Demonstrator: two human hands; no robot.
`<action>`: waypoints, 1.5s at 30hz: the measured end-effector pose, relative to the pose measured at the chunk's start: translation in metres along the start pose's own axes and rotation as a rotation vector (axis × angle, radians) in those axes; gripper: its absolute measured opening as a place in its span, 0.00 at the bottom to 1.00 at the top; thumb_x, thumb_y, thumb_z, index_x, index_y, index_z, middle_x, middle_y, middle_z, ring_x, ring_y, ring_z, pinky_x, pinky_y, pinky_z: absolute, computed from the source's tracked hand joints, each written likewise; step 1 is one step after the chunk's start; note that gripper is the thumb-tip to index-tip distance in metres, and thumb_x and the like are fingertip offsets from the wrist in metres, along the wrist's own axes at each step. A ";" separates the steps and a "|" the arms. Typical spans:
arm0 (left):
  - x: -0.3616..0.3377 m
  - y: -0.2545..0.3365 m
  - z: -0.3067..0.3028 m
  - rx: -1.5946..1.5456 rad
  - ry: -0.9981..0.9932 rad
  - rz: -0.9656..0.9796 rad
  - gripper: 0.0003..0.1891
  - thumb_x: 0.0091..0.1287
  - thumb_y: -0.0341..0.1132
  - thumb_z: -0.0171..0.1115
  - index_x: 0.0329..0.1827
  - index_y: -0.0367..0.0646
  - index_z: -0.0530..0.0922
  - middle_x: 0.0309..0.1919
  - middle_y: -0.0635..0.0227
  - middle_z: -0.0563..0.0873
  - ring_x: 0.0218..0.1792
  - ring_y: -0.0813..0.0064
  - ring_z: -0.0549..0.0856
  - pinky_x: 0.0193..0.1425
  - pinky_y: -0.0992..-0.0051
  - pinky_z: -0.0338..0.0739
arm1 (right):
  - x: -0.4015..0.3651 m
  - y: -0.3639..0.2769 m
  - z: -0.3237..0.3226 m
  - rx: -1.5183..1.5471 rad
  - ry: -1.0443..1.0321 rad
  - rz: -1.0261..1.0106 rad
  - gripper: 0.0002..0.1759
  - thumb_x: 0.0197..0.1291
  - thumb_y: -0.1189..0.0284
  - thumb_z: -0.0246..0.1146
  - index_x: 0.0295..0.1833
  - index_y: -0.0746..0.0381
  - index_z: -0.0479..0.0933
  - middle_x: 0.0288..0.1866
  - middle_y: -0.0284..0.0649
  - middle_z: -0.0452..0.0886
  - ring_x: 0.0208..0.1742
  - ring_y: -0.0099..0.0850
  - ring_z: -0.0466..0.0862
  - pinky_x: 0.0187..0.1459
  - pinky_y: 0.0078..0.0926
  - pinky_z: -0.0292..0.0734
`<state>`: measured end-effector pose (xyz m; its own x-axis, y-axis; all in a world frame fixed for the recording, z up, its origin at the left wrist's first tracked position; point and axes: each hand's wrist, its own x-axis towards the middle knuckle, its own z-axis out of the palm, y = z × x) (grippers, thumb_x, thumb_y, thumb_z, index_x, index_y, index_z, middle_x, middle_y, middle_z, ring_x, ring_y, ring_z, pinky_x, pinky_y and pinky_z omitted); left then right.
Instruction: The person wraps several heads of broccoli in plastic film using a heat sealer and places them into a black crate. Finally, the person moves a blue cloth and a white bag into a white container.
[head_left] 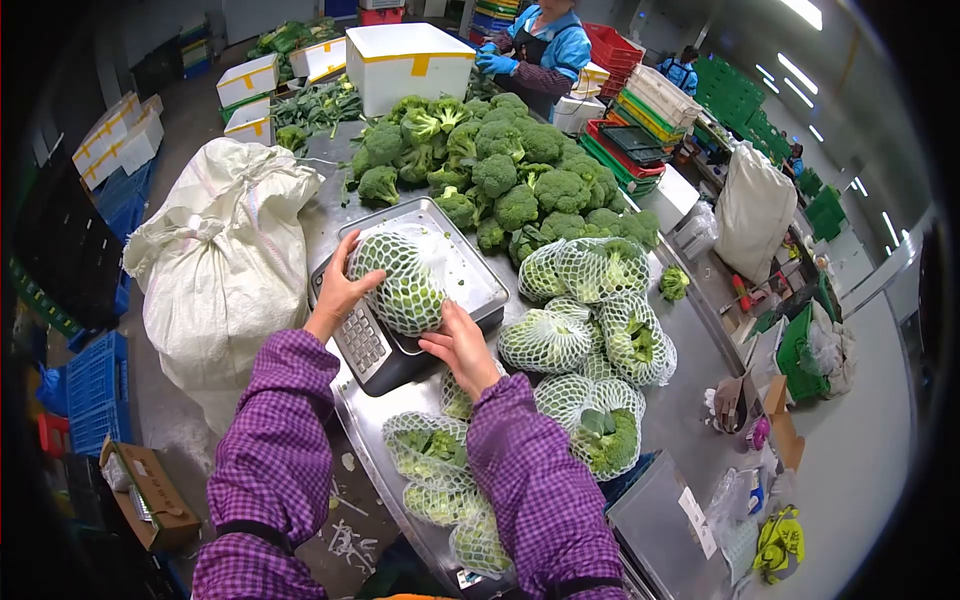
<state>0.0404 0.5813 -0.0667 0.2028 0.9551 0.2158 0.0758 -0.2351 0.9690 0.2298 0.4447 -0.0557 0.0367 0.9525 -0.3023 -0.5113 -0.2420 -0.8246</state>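
Observation:
A broccoli head in white foam netting [397, 284] is between my two hands, over the front part of a digital scale [466, 272] with a metal pan and a keypad. My left hand [343, 288] curves round its left side, thumb on the netting. On its lower right side rest the fingers of my right hand [461, 346]. Several netted broccoli heads [545, 341] lie right of the scale, and more [432, 447] lie near my right forearm. Behind the scale is a large pile of loose broccoli [495, 174].
A tied white sack [225, 270] stands left of the metal table [685, 400]. At the back are a white foam box [410, 70] and a person in blue sleeves [545, 50]. Stacked crates [625, 150] stand at the back right. A grey box [662, 530] is at the lower right.

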 end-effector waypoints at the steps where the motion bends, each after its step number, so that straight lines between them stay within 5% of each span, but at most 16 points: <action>1: -0.005 0.000 0.001 -0.018 -0.017 0.051 0.45 0.48 0.40 0.76 0.71 0.41 0.63 0.63 0.55 0.71 0.62 0.66 0.73 0.67 0.71 0.65 | -0.008 0.000 0.004 -0.064 0.108 -0.036 0.37 0.68 0.55 0.56 0.72 0.65 0.53 0.62 0.52 0.64 0.55 0.38 0.77 0.49 0.28 0.78; 4: -0.043 0.048 0.020 -0.338 -0.135 0.051 0.44 0.54 0.34 0.67 0.74 0.40 0.54 0.68 0.59 0.65 0.66 0.69 0.68 0.70 0.71 0.62 | -0.050 -0.017 0.000 -0.288 0.180 -0.317 0.30 0.68 0.62 0.57 0.69 0.64 0.58 0.60 0.45 0.68 0.55 0.32 0.75 0.48 0.26 0.78; 5: -0.052 0.059 0.028 -0.488 -0.143 0.098 0.44 0.57 0.37 0.67 0.74 0.40 0.53 0.67 0.60 0.66 0.66 0.69 0.69 0.70 0.70 0.62 | -0.069 -0.026 0.002 -0.290 0.170 -0.428 0.27 0.66 0.64 0.61 0.66 0.64 0.63 0.52 0.40 0.62 0.50 0.29 0.76 0.48 0.24 0.78; 8: -0.080 0.094 0.050 -0.834 -0.163 0.157 0.43 0.60 0.46 0.66 0.74 0.42 0.53 0.66 0.62 0.67 0.65 0.69 0.69 0.70 0.69 0.63 | -0.145 -0.060 0.011 -0.262 0.135 -0.620 0.30 0.65 0.70 0.61 0.68 0.63 0.58 0.58 0.42 0.63 0.50 0.27 0.74 0.50 0.26 0.77; 10: -0.104 0.112 0.068 -0.974 -0.121 0.169 0.43 0.63 0.59 0.60 0.73 0.42 0.54 0.61 0.63 0.71 0.61 0.69 0.73 0.67 0.70 0.68 | -0.180 -0.052 -0.002 -0.176 0.310 -0.632 0.35 0.63 0.70 0.62 0.71 0.63 0.52 0.62 0.43 0.64 0.53 0.28 0.73 0.51 0.27 0.77; 14: -0.159 0.128 0.123 -0.968 -0.227 0.015 0.39 0.64 0.60 0.59 0.67 0.40 0.60 0.56 0.64 0.76 0.56 0.70 0.78 0.62 0.70 0.74 | -0.254 -0.031 -0.030 0.265 0.193 -0.331 0.41 0.61 0.68 0.63 0.74 0.61 0.48 0.68 0.42 0.62 0.63 0.37 0.71 0.56 0.35 0.76; 15: -0.172 0.125 0.136 -0.986 -0.243 -0.026 0.37 0.65 0.60 0.57 0.65 0.40 0.61 0.56 0.64 0.75 0.57 0.71 0.77 0.62 0.71 0.73 | -0.270 -0.029 -0.042 0.225 0.218 -0.355 0.43 0.59 0.68 0.64 0.75 0.60 0.48 0.69 0.42 0.62 0.66 0.39 0.70 0.59 0.42 0.74; 18: -0.210 0.144 0.169 -1.066 -0.347 -0.101 0.34 0.68 0.56 0.55 0.66 0.40 0.61 0.57 0.64 0.73 0.56 0.75 0.76 0.61 0.74 0.72 | -0.325 -0.021 -0.067 0.235 0.256 -0.534 0.37 0.59 0.66 0.61 0.72 0.62 0.57 0.67 0.40 0.69 0.65 0.37 0.71 0.64 0.42 0.65; 20: -0.236 0.163 0.190 -1.015 -0.634 -0.187 0.31 0.68 0.51 0.57 0.67 0.41 0.61 0.59 0.65 0.71 0.56 0.75 0.76 0.62 0.74 0.70 | -0.369 -0.020 -0.084 0.220 0.388 -0.551 0.36 0.59 0.66 0.59 0.71 0.63 0.57 0.66 0.40 0.70 0.65 0.36 0.71 0.66 0.40 0.64; 28: -0.359 0.214 0.303 -0.713 -1.074 -0.392 0.41 0.55 0.32 0.74 0.70 0.39 0.61 0.63 0.64 0.70 0.64 0.72 0.69 0.67 0.72 0.64 | -0.529 0.001 -0.153 0.020 0.820 -0.779 0.36 0.55 0.72 0.52 0.71 0.65 0.55 0.65 0.43 0.68 0.65 0.34 0.70 0.65 0.35 0.64; 31: -0.398 0.214 0.328 -0.498 -1.139 -0.231 0.42 0.55 0.32 0.73 0.72 0.38 0.59 0.68 0.57 0.65 0.68 0.66 0.65 0.70 0.70 0.62 | -0.578 0.025 -0.186 -0.016 0.914 -0.757 0.32 0.58 0.72 0.51 0.70 0.66 0.57 0.63 0.42 0.70 0.63 0.32 0.71 0.64 0.33 0.66; 33: -0.420 0.206 0.340 -0.411 -1.186 -0.252 0.43 0.54 0.34 0.74 0.72 0.37 0.58 0.69 0.54 0.64 0.68 0.62 0.65 0.70 0.67 0.63 | -0.603 0.037 -0.204 -0.107 1.003 -0.522 0.28 0.63 0.71 0.49 0.69 0.66 0.61 0.61 0.39 0.73 0.60 0.29 0.73 0.62 0.31 0.67; 38: -0.421 0.213 0.345 -0.245 -1.232 -0.176 0.39 0.59 0.38 0.71 0.70 0.34 0.61 0.68 0.52 0.66 0.68 0.59 0.66 0.68 0.66 0.65 | -0.632 0.042 -0.213 -0.226 1.030 -0.328 0.23 0.69 0.66 0.50 0.66 0.64 0.67 0.59 0.35 0.76 0.55 0.24 0.75 0.55 0.26 0.70; 40: -0.412 0.207 0.333 -0.225 -1.233 -0.192 0.34 0.61 0.38 0.69 0.67 0.34 0.65 0.65 0.52 0.71 0.64 0.61 0.72 0.64 0.67 0.70 | -0.641 0.033 -0.199 -0.382 1.121 -0.307 0.24 0.68 0.66 0.55 0.63 0.70 0.69 0.55 0.39 0.79 0.53 0.25 0.77 0.53 0.22 0.70; 44: -0.381 0.203 0.275 0.445 -1.088 0.248 0.18 0.60 0.40 0.69 0.45 0.35 0.80 0.37 0.57 0.88 0.41 0.65 0.87 0.46 0.69 0.80 | -0.690 0.062 -0.190 -0.798 1.468 -0.187 0.15 0.60 0.64 0.64 0.42 0.66 0.81 0.37 0.45 0.85 0.41 0.37 0.85 0.43 0.28 0.76; 45: -0.380 0.204 0.265 0.446 -1.089 0.254 0.18 0.60 0.40 0.69 0.45 0.35 0.80 0.37 0.57 0.88 0.41 0.65 0.87 0.46 0.69 0.80 | -0.695 0.067 -0.187 -0.794 1.471 -0.191 0.15 0.60 0.64 0.64 0.42 0.66 0.81 0.37 0.45 0.85 0.41 0.37 0.85 0.43 0.28 0.76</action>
<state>0.2372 0.1224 0.0166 0.9626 0.2696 -0.0287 0.2017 -0.6412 0.7404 0.3301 -0.2679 0.0096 0.9920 0.1183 0.0432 0.1074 -0.6154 -0.7809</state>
